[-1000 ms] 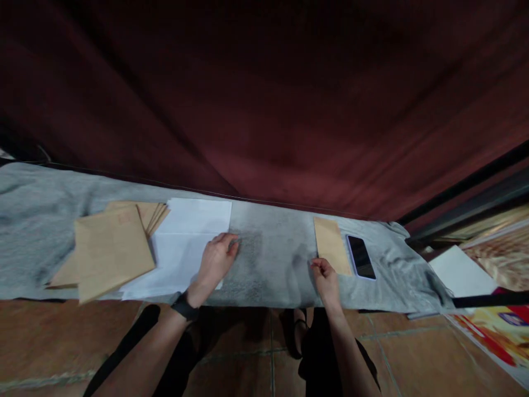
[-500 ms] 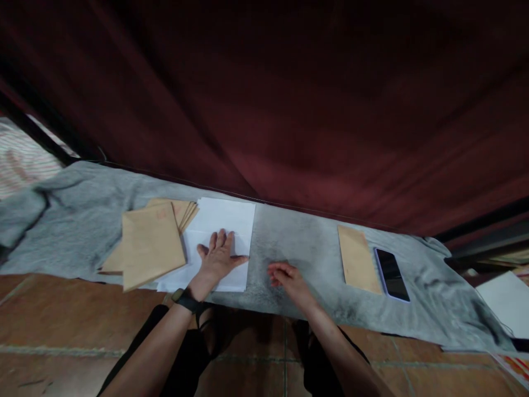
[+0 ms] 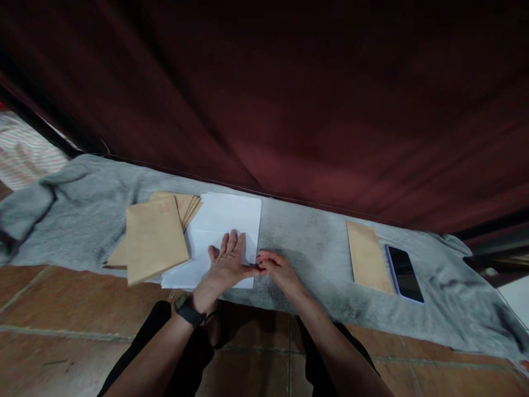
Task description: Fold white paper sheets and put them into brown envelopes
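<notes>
Your left hand: fingers spread flat on paper | your right hand: fingers curled by its right edge, can't tell grip | risk: uneven press could skew loose paper

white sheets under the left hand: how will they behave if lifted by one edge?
The white sheets look thin and broad, so they'd likely flop. A faint crease runs across the top one, probably the first place to bend. Their edges are misaligned, suggesting loose sheets that may slide; the left hand spread on top should resist that.
</notes>
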Demonstrator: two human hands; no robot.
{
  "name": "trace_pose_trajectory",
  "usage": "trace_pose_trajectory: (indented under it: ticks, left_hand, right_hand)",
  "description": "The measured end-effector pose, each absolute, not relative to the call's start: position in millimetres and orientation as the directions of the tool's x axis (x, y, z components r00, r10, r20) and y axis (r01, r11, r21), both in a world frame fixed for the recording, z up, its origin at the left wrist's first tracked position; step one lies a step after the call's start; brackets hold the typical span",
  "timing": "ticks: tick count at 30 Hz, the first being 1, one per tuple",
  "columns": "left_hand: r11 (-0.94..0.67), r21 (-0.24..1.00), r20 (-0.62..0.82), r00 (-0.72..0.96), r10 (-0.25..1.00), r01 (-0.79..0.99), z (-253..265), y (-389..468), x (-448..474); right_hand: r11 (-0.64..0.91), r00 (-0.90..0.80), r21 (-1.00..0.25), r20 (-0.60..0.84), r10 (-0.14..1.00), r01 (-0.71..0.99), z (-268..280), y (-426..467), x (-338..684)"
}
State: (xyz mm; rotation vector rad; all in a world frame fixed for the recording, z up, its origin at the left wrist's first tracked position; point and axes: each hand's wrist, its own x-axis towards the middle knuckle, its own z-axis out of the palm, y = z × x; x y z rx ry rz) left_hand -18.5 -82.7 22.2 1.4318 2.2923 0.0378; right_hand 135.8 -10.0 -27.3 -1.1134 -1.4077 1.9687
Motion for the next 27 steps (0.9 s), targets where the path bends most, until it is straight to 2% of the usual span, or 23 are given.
trace_pose_trajectory:
  ticks: [4,7,13,15,20,23,27]
  left_hand:
    - [0.338,0.289,-0.336,-0.236,0.912,0.896,21,-85,2]
    - [0.299,0.348,-0.294,-0.199,0.935,0.889,21,-86,12]
    - [0.222,0.52,-0.232,-0.114,0.966,0.825,22,-82,18]
    - [0.214,0.557,-0.164,-0.146,0.976,0.802,21,-80,14]
    - [0.351,0.574,0.053,-0.461,0.886,0.74,14,-70,-18]
    - [0.319,0.691,0.051,-0.485,0.873,0.649,8,-65,-27]
    - [0.269,0.784,0.001,-0.435,0.9,0.559,4,-59,-9]
  right_hand:
    - [-0.374,-0.501,-0.919,-0.382,0.776,0.122,-21,-4,144]
    - [-0.355,-0.486,-0.924,-0.377,0.789,0.14,-18,-3,144]
    - [-0.113,-0.465,-0.963,-0.219,0.858,0.246,-25,-2,139]
    - [-0.076,-0.438,-0.971,-0.172,0.882,0.228,-26,2,144]
    - [-0.159,-0.298,-0.971,-0.206,0.932,0.177,-18,29,188]
    - [-0.163,-0.173,-0.965,-0.2,0.965,0.205,-14,47,221]
    - [-0.169,-0.115,-0.956,-0.201,0.973,0.24,-19,60,247]
